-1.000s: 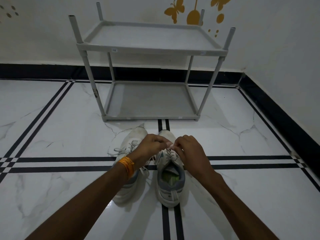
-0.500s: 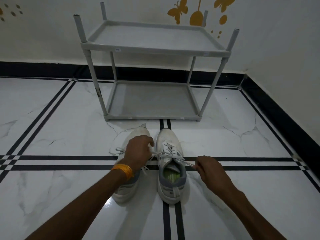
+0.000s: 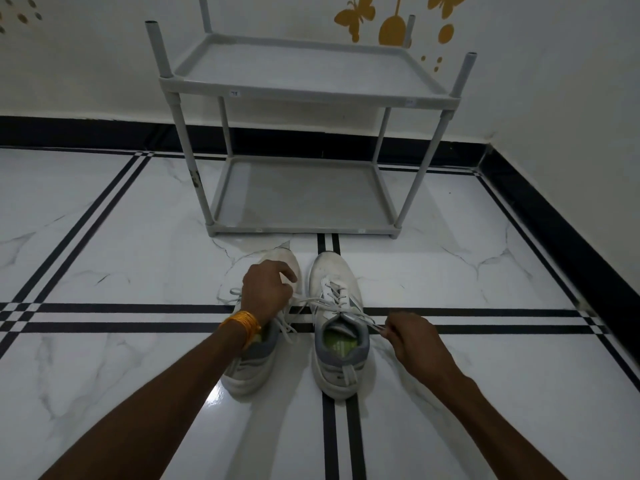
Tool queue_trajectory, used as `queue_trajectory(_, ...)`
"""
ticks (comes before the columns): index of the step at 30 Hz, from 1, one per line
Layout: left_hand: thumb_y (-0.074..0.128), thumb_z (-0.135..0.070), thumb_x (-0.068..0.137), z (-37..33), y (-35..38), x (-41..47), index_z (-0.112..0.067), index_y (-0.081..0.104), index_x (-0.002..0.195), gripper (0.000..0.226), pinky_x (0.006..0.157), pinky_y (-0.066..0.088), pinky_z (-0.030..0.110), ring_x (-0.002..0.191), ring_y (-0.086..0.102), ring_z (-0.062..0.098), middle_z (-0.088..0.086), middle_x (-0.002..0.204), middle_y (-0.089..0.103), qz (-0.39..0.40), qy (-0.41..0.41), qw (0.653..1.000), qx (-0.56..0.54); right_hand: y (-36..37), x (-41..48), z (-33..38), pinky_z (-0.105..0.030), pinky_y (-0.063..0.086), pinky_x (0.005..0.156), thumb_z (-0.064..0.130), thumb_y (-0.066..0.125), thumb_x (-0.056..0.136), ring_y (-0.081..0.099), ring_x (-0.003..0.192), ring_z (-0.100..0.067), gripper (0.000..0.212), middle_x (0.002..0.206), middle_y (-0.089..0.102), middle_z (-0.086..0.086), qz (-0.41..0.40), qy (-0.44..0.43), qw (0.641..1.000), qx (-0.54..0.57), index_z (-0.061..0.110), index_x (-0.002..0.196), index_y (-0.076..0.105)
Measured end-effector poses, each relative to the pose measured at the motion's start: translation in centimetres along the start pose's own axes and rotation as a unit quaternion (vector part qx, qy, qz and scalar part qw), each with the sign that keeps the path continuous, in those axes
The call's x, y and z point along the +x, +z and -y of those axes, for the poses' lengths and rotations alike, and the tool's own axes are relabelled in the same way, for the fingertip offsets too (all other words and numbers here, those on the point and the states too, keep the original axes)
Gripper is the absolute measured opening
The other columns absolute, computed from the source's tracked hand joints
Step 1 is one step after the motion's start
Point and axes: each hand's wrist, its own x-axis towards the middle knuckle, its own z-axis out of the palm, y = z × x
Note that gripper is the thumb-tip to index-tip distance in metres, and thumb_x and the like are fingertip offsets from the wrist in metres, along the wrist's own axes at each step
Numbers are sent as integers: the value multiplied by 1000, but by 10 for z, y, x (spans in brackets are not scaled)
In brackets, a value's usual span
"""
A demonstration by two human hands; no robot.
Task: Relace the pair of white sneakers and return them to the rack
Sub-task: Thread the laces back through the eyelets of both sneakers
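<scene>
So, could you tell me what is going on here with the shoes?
A person sits on the floor lacing a pair of white sneakers. The left hand and right hand each pinch one end of the lace of the right-hand sneaker, pulling it out to either side. The other sneaker lies beside it, partly under the left wrist. Both stand on the floor before the grey rack, whose shelves hold nothing.
</scene>
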Motion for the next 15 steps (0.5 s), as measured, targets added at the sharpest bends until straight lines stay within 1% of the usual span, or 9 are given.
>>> queue_trajectory(2, 67, -3, 72, 1, 0, -2, -17, 78, 86, 23, 74, 45, 26, 85, 67, 25, 9, 87, 75, -1, 10, 1000, 11, -2, -1, 3, -27, 32, 63, 20, 57, 92, 48, 68, -17, 23, 72, 56, 0, -4, 3, 1000, -1, 19, 71, 49)
queue_trajectory(4, 66, -3, 76, -1, 2, -4, -16, 77, 90, 22, 77, 44, 26, 91, 66, 24, 8, 94, 74, 12, 40, 998, 50, -1, 5, 5, -27, 32, 63, 20, 56, 92, 50, 69, -18, 23, 72, 55, 0, 0, 16, 1000, -3, 18, 70, 49)
queue_trajectory(6, 63, -3, 83, -6, 4, -8, -15, 72, 106, 28, 86, 45, 31, 101, 61, 25, 9, 107, 70, 51, 88, 990, 97, 0, 13, 7, -28, 35, 64, 18, 56, 92, 57, 75, -21, 18, 78, 63, -5, 28, 44, 999, -1, 14, 74, 58)
queue_trajectory(8, 57, -8, 88, -13, 5, -12, -16, 60, 127, 40, 92, 44, 39, 112, 53, 30, 12, 122, 62, 71, 151, 973, 160, -4, 19, 10, -28, 41, 71, 14, 59, 88, 62, 90, -24, 9, 96, 65, -11, 51, 53, 997, 4, 8, 91, 66)
queue_trajectory(9, 55, -14, 90, -17, 6, -14, -17, 53, 135, 46, 94, 44, 41, 117, 49, 32, 13, 129, 57, 70, 181, 963, 187, -8, 21, 14, -28, 42, 75, 14, 63, 86, 61, 96, -24, 17, 105, 62, -11, 51, 49, 997, 8, 8, 102, 65)
queue_trajectory(11, 53, -26, 94, -25, 11, -18, -21, 42, 144, 51, 103, 41, 46, 131, 39, 34, 13, 144, 45, 91, 220, 948, 211, -19, 25, 30, -26, 44, 79, 16, 68, 81, 58, 94, -20, 36, 113, 57, -7, 7, 30, 998, 52, 11, 116, 62)
queue_trajectory(13, 56, -29, 94, -31, 20, -22, -20, 45, 142, 51, 109, 38, 50, 138, 34, 34, 13, 150, 41, 136, 269, 929, 217, -30, 29, 52, -25, 42, 78, 20, 67, 82, 55, 89, -14, 42, 116, 55, -3, -57, 0, 994, 97, 12, 123, 59)
queue_trajectory(14, 58, -29, 93, -32, 25, -23, -17, 53, 136, 45, 108, 40, 50, 135, 39, 33, 14, 145, 48, 148, 295, 919, 214, -32, 32, 62, -25, 43, 79, 23, 65, 84, 55, 91, -15, 42, 117, 56, -3, -57, -14, 994, 91, 12, 124, 59)
queue_trajectory(15, 59, -28, 92, -34, 29, -24, -14, 62, 124, 35, 103, 44, 48, 126, 48, 31, 14, 133, 58, 150, 310, 917, 202, -31, 35, 69, -26, 44, 80, 27, 64, 87, 57, 94, -18, 40, 116, 56, -4, -30, -22, 998, 59, 12, 123, 59)
